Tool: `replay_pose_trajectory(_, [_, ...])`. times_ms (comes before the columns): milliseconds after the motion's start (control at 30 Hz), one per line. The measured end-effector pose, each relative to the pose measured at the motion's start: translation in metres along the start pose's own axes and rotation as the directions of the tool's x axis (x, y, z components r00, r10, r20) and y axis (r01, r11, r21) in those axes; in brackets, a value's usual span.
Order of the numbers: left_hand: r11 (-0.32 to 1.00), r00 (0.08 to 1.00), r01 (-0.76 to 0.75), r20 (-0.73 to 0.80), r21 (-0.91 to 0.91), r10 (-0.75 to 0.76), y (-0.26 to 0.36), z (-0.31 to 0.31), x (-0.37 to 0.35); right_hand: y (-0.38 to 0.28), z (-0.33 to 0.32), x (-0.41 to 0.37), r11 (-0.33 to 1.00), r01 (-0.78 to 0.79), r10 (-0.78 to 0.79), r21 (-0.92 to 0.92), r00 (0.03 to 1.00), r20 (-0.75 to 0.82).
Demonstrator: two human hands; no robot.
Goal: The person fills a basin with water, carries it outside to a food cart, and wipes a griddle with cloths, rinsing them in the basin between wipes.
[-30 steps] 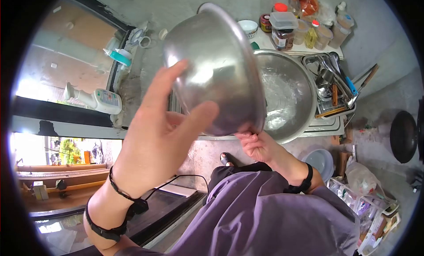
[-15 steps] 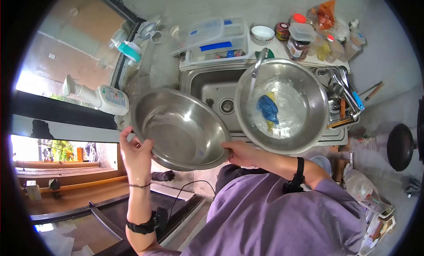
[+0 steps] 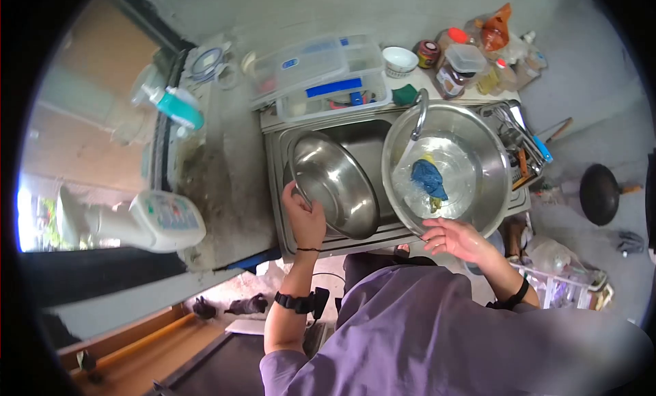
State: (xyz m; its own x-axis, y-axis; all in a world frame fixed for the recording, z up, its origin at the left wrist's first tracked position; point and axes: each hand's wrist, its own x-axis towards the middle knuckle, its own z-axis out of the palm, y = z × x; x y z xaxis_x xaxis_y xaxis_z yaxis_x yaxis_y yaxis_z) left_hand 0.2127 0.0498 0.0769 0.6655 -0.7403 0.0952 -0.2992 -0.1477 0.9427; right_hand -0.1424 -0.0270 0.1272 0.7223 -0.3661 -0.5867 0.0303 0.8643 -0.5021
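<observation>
A steel basin (image 3: 342, 191) leans at a tilt in the sink, its inside facing me. My left hand (image 3: 304, 222) is closed on its near left side, fingers at the rim and thumb against the wall. Right of it stands a larger steel basin (image 3: 488, 167), into which water runs from the curved faucet (image 3: 421, 112). A blue cloth (image 3: 428, 177) with some yellow lies in that water. My right hand (image 3: 454, 242) holds nothing; its fingers are apart, right at the larger basin's near rim.
Clear plastic boxes (image 3: 324, 75), a white bowl (image 3: 400, 60) and jars (image 3: 456, 71) line the back ledge. Utensils (image 3: 523, 140) lie in a rack at the right. A white spray bottle (image 3: 164, 222) and a teal bottle (image 3: 179, 107) stand at the left.
The smaller basin has moved right and over the sink, now tilted. My right hand has let go of it and moved right to the larger basin. My view has shifted.
</observation>
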Motion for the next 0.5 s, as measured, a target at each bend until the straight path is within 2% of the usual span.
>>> replay_pose_trajectory(67, [0.995, 1.000, 0.011, -0.024, -0.097, -0.013, -0.037, 0.018, 0.008, -0.002, -0.007, -0.003, 0.996, 0.058, -0.067, -0.064, 0.986, -0.155])
replay_pose_trajectory(133, [0.991, 1.000, 0.002, -0.028, -0.134, -0.006, -0.077, 0.034, 0.013, -0.011, -0.005, -0.006, 0.995, 0.088, -0.094, -0.042, 0.974, -0.208])
replay_pose_trajectory(200, [0.987, 0.999, -0.006, -0.044, -0.161, -0.002, -0.110, 0.046, 0.015, -0.016, -0.012, -0.009, 0.977, 0.104, -0.166, -0.186, 0.917, -0.361])
replay_pose_trajectory(267, [0.971, 0.998, -0.016, -0.064, -0.239, 0.001, -0.135, 0.054, 0.013, -0.023, -0.021, -0.013, 0.969, 0.097, -0.184, -0.227, 0.896, -0.405])
replay_pose_trajectory(300, [0.964, 0.998, -0.004, -0.059, -0.268, -0.012, -0.141, 0.057, 0.011, -0.028, -0.025, -0.014, 0.949, 0.087, -0.217, -0.304, 0.878, -0.426])
replay_pose_trajectory(367, [0.970, 0.997, 0.037, -0.064, -0.239, -0.053, -0.157, 0.059, 0.009, -0.036, -0.044, -0.012, 0.891, 0.038, -0.265, -0.452, 0.852, -0.450])
replay_pose_trajectory(400, [0.975, 0.993, 0.077, -0.072, -0.208, -0.094, -0.165, 0.059, 0.007, -0.041, -0.057, -0.004, 0.888, 0.037, -0.264, -0.458, 0.856, -0.444])
replay_pose_trajectory(433, [0.976, 0.986, 0.147, -0.059, -0.160, -0.158, -0.177, 0.056, 0.007, -0.046, -0.073, 0.005, 0.703, -0.053, -0.316, -0.709, 0.870, -0.378])
replay_pose_trajectory(467, [0.976, 0.984, 0.150, -0.071, -0.159, -0.163, -0.188, 0.054, 0.004, -0.049, -0.091, 0.017, 0.443, -0.127, -0.343, -0.888, 0.891, -0.299])
replay_pose_trajectory(500, [0.992, 0.988, 0.119, -0.102, 0.048, -0.113, -0.201, 0.052, 0.000, -0.050, -0.112, 0.035, 0.182, -0.149, -0.343, -0.972, 0.917, -0.204])
